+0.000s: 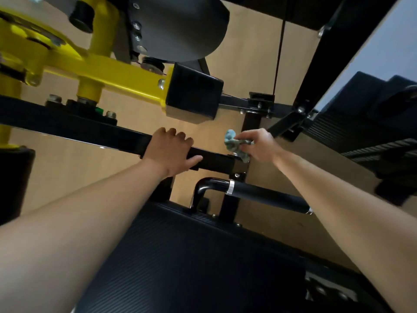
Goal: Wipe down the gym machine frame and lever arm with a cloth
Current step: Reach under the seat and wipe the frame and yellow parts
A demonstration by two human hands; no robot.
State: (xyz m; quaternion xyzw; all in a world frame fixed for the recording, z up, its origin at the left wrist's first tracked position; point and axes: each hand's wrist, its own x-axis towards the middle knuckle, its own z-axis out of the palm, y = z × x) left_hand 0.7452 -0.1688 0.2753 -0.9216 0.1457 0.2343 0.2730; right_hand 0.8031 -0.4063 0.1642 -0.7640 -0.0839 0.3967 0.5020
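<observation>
A crumpled blue-green cloth (235, 143) is bunched in a person's right hand (261, 146), fingers curled tightly round it, and pressed against the right-hand end of the black frame beam (90, 132) of a gym machine, where the beam meets a black upright post (251, 123). The left hand (171, 152) grips the same beam just beside the cloth, fingers hooked over its far edge and thumb lying along the near face. Both bare forearms reach in from the bottom corners of the head view.

Above and behind the beam runs the yellow lever arm (108, 73), slanting down from the upper left and ending in a square black end block (194, 96) that sits apart from both hands. A rounded grey cover (180, 28) studded with bolts hangs over the arm, and a thin black cable (278, 46) drops straight down to its right.

Below the beam, a black handle (266, 195) with a chrome ring (230, 187) juts out to the right under the right forearm. A ribbed black seat pad (191, 256) fills the foreground between the arms. Pale wooden floor (67, 172) shows behind the machine.
</observation>
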